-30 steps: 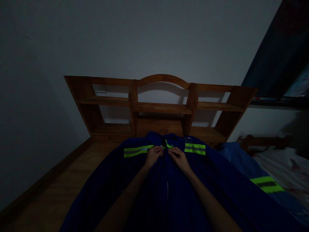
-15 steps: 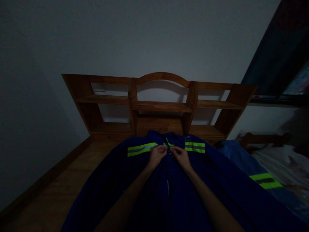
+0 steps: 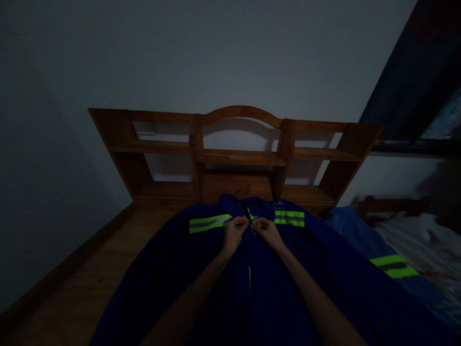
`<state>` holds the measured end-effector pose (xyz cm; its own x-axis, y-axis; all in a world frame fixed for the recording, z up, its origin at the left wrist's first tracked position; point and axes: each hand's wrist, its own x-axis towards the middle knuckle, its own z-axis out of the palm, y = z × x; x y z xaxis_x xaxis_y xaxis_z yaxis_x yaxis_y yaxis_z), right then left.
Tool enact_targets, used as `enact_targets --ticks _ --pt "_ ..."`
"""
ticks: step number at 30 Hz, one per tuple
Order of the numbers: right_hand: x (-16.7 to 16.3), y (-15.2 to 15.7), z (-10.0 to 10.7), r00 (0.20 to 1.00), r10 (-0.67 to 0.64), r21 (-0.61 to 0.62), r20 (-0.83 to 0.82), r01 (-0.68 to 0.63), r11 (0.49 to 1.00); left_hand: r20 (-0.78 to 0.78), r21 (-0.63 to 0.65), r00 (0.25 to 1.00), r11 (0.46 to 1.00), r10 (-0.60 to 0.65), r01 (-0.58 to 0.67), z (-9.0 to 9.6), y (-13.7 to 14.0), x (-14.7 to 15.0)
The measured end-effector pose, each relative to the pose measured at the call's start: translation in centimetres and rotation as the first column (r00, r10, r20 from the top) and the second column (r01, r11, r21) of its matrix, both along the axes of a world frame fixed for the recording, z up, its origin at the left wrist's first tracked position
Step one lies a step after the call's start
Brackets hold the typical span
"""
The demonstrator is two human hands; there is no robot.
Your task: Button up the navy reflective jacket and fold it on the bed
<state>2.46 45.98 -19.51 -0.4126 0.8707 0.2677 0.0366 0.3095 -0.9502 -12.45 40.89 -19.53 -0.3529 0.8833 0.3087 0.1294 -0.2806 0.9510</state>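
Left hand [image 3: 235, 234] sits nearer the right hand [image 3: 268, 233] now, fingertips pinched on the reflective work jacket's [image 3: 270, 288] neck opening; dim light could make me miss a slip.

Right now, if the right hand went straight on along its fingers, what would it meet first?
Probably the left hand's fingertips, almost directly opposite; depth is unclear, so the blue jacket's front cloth may come first.

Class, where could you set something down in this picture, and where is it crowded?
The wooden surface between the left wall and blue jacket looks bare, as do the shelf's side ledges beyond the jacket. Crowded: the collar, where the left hand and right hand nearly meet, and the right side, with blue cloth beside pale cloth.
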Motion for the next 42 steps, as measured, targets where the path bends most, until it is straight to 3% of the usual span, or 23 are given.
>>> enact_targets --ticks 7,18,32,42 --pt "-0.1 -0.8 0.1 0.996 -0.051 0.137 0.078 0.04 0.99 0.129 -0.076 0.979 0.986 0.16 -0.151 -1.1 -0.2 1.3" --pt "0.0 -2.4 1.8 0.979 -0.125 0.347 0.16 0.063 0.936 0.131 -0.068 0.973 0.981 0.19 -0.182 -0.9 -0.4 1.3" --pt "0.1 -2.4 1.7 0.972 -0.174 0.336 0.16 0.112 0.935 0.047 -0.05 0.983 0.983 0.178 -0.176 -0.2 -0.7 1.4" --pt "0.0 -1.7 1.0 0.961 -0.196 0.344 0.193 0.121 0.931 -0.118 -0.037 0.981 0.986 0.155 -0.16 0.5 -1.4 1.6"
